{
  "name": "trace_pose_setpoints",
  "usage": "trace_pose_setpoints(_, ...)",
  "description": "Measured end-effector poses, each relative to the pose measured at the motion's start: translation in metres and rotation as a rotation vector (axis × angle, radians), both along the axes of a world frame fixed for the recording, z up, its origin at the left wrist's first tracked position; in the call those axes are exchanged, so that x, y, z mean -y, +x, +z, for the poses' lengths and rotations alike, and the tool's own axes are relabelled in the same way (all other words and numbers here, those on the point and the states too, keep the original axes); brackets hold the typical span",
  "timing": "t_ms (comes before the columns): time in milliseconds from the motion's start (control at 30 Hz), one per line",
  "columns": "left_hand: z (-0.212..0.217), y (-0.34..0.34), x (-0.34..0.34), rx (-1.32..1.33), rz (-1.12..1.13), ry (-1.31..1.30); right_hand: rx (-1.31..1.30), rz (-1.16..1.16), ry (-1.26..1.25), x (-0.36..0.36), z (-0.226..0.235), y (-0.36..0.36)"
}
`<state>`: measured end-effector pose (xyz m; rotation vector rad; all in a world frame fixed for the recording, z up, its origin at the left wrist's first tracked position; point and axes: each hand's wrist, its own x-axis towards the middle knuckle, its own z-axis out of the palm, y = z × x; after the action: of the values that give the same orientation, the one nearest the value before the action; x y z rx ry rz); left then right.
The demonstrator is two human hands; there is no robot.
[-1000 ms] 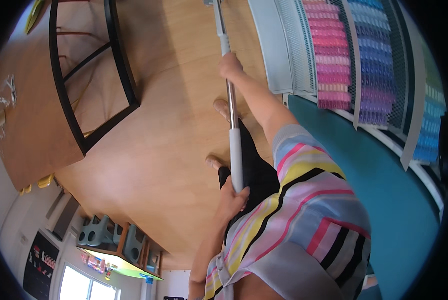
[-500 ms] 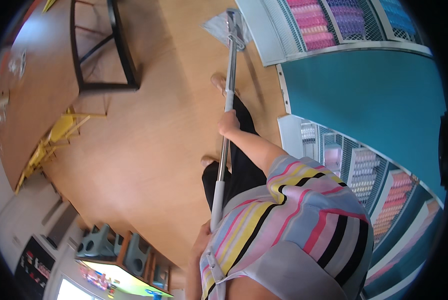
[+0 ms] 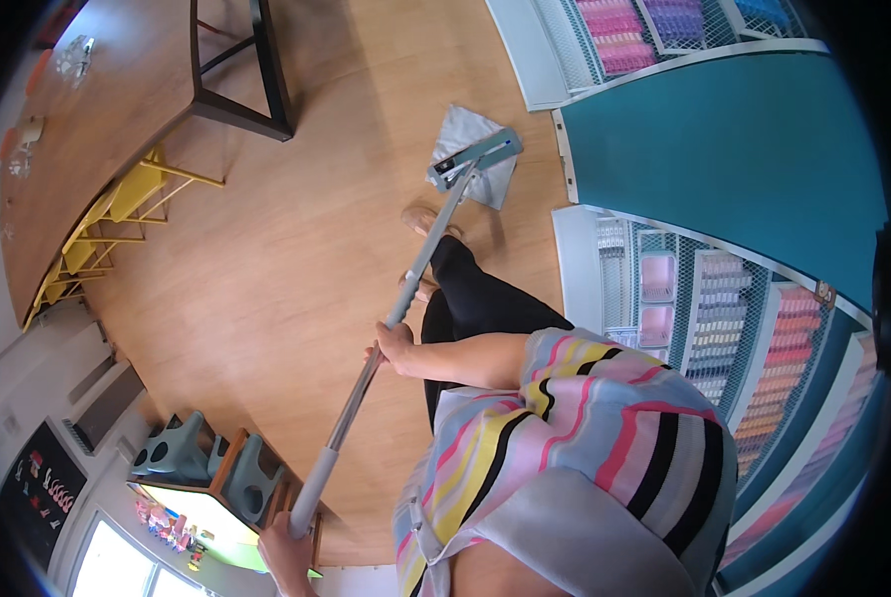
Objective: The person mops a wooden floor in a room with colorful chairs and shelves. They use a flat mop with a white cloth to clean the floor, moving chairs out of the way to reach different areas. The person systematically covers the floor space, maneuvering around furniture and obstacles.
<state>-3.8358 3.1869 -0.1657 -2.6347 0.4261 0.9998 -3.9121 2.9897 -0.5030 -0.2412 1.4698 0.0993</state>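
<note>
A flat mop (image 3: 346, 413) with a long metal and grey handle slants across the view from lower left to upper middle. My left hand (image 3: 286, 550) is closed around the grey grip at its top end. Farther down the pole, my right hand (image 3: 396, 345) wraps round the handle. The mop's flat grey-blue head (image 3: 492, 149) rests on the floor, with a pale cloth (image 3: 462, 129) spread under it, its corners sticking out on both sides. My feet stand just behind the mop head.
Right of me stand teal-sided shelves (image 3: 714, 149) with mesh racks of coloured yarn-like goods (image 3: 614, 35). At the left is a long wooden table (image 3: 117, 90) with a black frame leg (image 3: 276, 70) and yellow chairs (image 3: 137, 194). Grey-blue stools (image 3: 256, 488) sit on a unit at lower left.
The mop head has been drawn back toward my feet and turned at an angle. Both hands have swung the handle to the left, its upper end away from my body.
</note>
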Motion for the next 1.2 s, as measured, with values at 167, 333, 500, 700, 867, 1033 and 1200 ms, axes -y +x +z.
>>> trace_pose_setpoints(167,-0.016,0.017,0.053,0.037,-0.196,-0.012,0.083,-0.169,-0.085,0.042,-0.037,0.005)
trace_pose_setpoints(333,-0.038,0.028,0.135,-0.003,-0.376,-0.117,-0.022,-0.088,-0.158,0.158,-0.044,-0.004)
trace_pose_setpoints(500,-0.007,0.029,0.194,-0.118,-0.373,0.019,-0.199,0.109,-0.335,0.22,-0.064,-0.015)
trace_pose_setpoints(700,0.03,0.073,0.208,-0.221,-0.436,0.194,-0.119,0.142,-0.288,0.186,-0.042,-0.009)
trace_pose_setpoints(867,0.054,0.116,0.223,0.156,-0.642,0.19,-0.021,-0.095,-0.217,0.163,-0.038,0.019)
trace_pose_setpoints(1033,0.068,0.11,0.201,0.288,-0.633,0.138,0.109,-0.205,-0.076,0.175,-0.007,0.05)
trace_pose_setpoints(1200,0.097,0.061,0.158,0.329,-0.295,0.242,0.228,0.017,-0.028,0.122,0.004,0.096)
